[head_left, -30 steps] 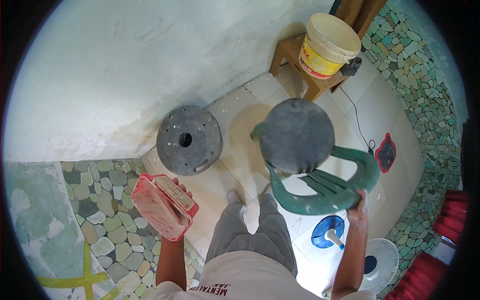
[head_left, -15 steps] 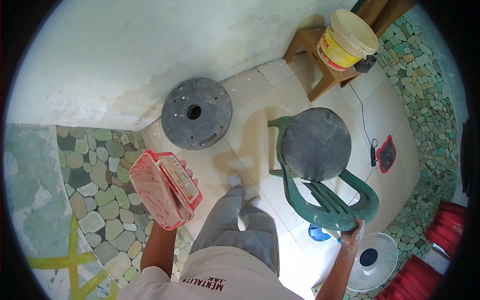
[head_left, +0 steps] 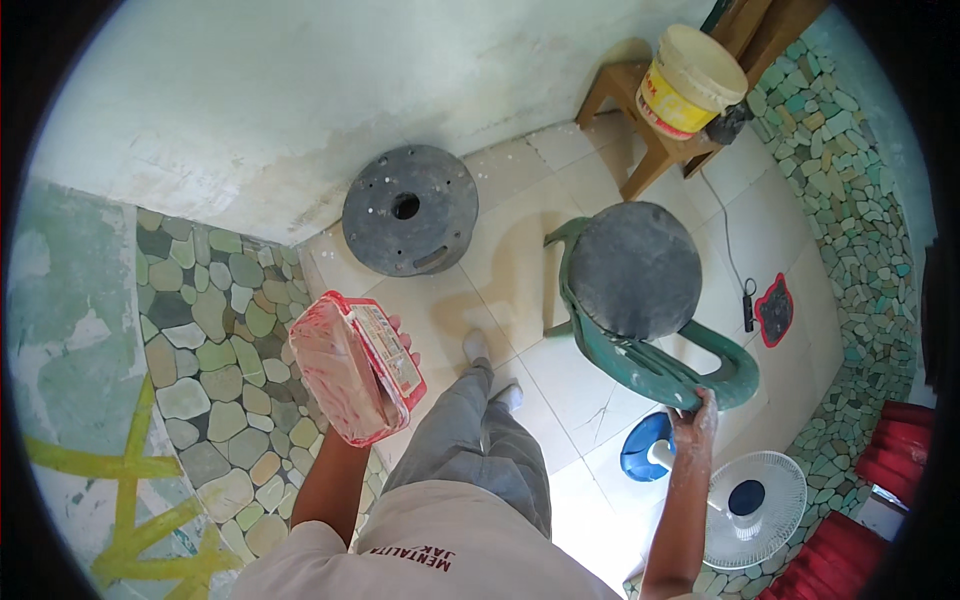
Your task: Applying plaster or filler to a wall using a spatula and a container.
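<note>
A red tray (head_left: 355, 368) is held flat on the left hand (head_left: 398, 345), palm under it and fingers curled up its far edge, so it is kept level beside the left hip. A green chair (head_left: 650, 330), a grey disc (head_left: 632, 270) on its seat, is gripped at the back rail by the right hand (head_left: 695, 415), fingers clamped round it, arm stretched down, so the chair is steadied on the floor (head_left: 520, 250).

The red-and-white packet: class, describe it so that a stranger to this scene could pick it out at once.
Start at the pebble-patterned wall on the person's left. Just in front of it, the left hand holds up the red-and-white packet, a flat plastic-wrapped block with red edges. Unlike the grey disc on the tiles, it is off the floor and brightly coloured.
</note>
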### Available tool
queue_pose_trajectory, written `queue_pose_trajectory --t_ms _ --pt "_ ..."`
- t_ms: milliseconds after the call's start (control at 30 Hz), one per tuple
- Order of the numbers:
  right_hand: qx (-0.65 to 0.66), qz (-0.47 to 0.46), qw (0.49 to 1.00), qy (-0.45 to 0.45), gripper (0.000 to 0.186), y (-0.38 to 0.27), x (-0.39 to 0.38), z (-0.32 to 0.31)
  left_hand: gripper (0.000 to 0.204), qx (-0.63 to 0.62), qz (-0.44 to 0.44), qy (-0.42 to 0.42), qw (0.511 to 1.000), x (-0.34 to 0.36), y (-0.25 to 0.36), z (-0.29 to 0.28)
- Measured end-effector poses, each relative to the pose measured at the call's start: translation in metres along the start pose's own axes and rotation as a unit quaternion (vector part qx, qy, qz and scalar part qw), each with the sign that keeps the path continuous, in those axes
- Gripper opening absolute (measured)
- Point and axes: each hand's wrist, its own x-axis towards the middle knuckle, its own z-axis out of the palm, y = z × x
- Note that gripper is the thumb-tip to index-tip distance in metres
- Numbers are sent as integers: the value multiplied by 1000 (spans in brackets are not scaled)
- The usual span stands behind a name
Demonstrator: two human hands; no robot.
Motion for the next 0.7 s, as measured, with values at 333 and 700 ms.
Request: queue_pose_trajectory --t_ms 333,700 --pt "37 30 999 25 28 69 -50 -79 59 70 30 -3 997 -75 55 22" --pt "30 2 996 80 34 141 -137 -225 57 -32 -77 -158 984 -49 157 29"
